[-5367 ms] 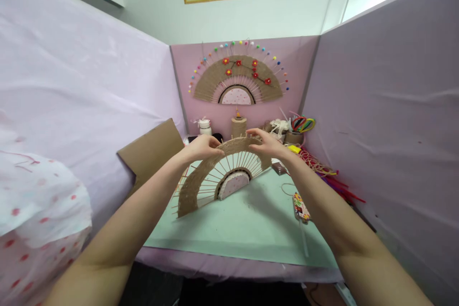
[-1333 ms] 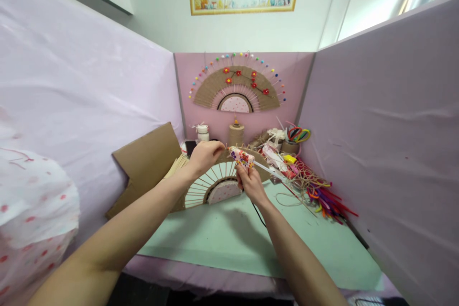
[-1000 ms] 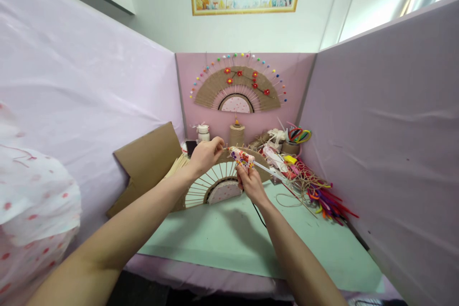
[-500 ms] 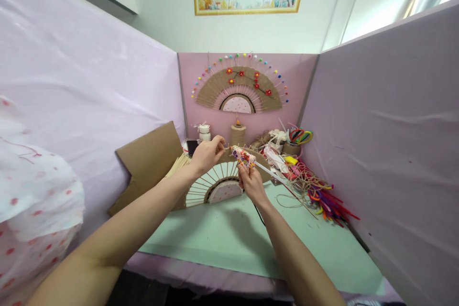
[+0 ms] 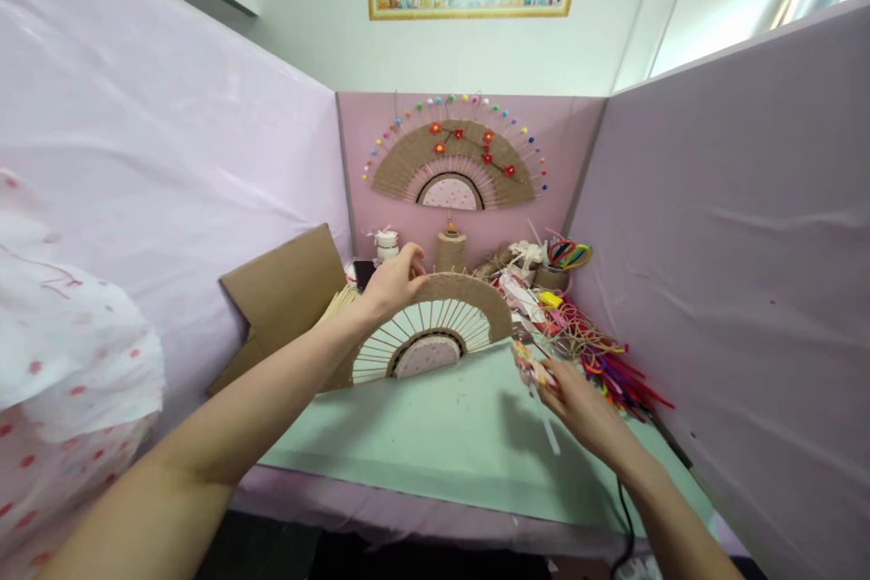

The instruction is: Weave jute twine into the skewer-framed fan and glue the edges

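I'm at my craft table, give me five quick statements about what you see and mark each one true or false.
1. The right hand holds the glue gun. True.
2. The twine spool stands behind the table fan. True.
3. The left hand is down at the near edge of the green mat. False: it is at the table fan's upper edge.
4. The fan on the back panel has red flowers on it. True.
5. The brown cardboard is to the right of the table fan. False: it is to the left.
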`<state>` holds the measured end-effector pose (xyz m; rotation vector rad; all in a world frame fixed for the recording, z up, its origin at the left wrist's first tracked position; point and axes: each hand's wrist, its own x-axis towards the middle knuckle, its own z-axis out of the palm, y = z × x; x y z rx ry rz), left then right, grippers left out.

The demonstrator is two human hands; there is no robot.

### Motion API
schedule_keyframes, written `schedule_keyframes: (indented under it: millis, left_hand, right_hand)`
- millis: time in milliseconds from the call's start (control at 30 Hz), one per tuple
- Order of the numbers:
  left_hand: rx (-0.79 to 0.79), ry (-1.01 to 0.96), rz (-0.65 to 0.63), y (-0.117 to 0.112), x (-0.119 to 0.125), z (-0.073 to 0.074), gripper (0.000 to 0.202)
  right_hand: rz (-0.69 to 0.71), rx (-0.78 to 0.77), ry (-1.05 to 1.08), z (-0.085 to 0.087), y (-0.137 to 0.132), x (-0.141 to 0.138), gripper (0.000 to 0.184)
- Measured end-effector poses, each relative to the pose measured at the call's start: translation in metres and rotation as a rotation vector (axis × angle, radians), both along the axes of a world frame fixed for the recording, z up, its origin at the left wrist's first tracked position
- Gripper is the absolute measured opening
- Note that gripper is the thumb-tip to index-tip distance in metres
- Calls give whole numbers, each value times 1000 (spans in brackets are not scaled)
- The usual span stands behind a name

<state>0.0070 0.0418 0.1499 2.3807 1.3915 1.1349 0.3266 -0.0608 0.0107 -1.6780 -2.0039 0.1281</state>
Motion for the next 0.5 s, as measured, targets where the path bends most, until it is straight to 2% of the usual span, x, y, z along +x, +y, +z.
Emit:
schedule_keyframes:
  millis: [100, 200, 300, 400, 467, 500]
  left_hand:
    - [-40, -55, -22, 3, 1, 3, 27]
    - [-64, -69, -22, 4, 3, 7, 28]
    - [-69, -63, -11, 4, 4, 9, 30]
    - [-43, -57, -7, 6, 5, 7, 32]
    - [-24, -48, -9, 7, 5, 6, 33]
    - [-17, -43, -8, 8, 5, 5, 33]
  right_hand:
    - [-20, -218, -86, -25, -17, 34, 37]
    - [-64, -284, -138, -42, -23, 50, 38]
    - [-87, -324, -202, -49, -24, 55, 41]
    - [-106, -358, -280, -39, -23, 53, 50]
    - [-146, -326, -316, -18, -21, 46, 58]
    - [-142, -252, -315, -4, -18, 40, 59]
